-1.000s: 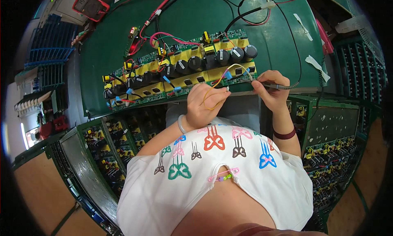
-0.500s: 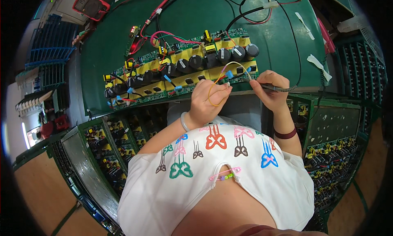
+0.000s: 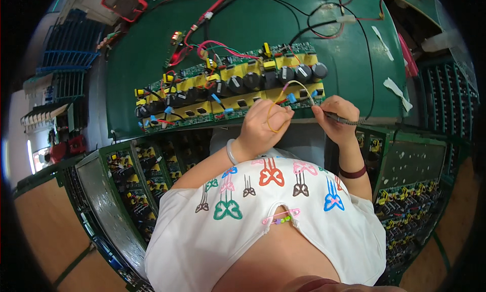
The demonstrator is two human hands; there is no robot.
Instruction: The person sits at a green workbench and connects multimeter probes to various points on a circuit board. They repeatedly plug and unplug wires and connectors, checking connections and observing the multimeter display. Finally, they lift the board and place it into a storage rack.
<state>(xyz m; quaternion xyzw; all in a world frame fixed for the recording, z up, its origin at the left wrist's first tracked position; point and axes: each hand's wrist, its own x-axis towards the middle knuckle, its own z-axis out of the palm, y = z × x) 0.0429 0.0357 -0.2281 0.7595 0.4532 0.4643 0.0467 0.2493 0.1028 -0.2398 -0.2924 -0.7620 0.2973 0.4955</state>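
Observation:
A long green circuit board (image 3: 233, 100) with yellow strips, black capacitors and blue parts lies along the near edge of the table. My left hand (image 3: 264, 122) is closed in a pinch at the board's near edge, with a loop of thin yellow-and-white wire (image 3: 304, 85) at its fingers. What the fingertips grip is too small to make out. The wire arcs over the board toward the other hand. My right hand (image 3: 341, 119), at the board's near right corner, is closed around a dark pen-like probe (image 3: 348, 122) with a ribbed cable end. The probe's tip is hard to see.
A red-framed multimeter (image 3: 124, 4) stands at the far left of the green table (image 3: 349, 54). Behind the board, a small circuit board (image 3: 175, 45) glows red among pink and black cables. White strips (image 3: 398, 94) lie at right. Racks of boards (image 3: 410, 196) stand below the table edge.
The whole view has shifted, so the table and board appear slightly farther right and lower. Both hands keep their closed grips beside the board.

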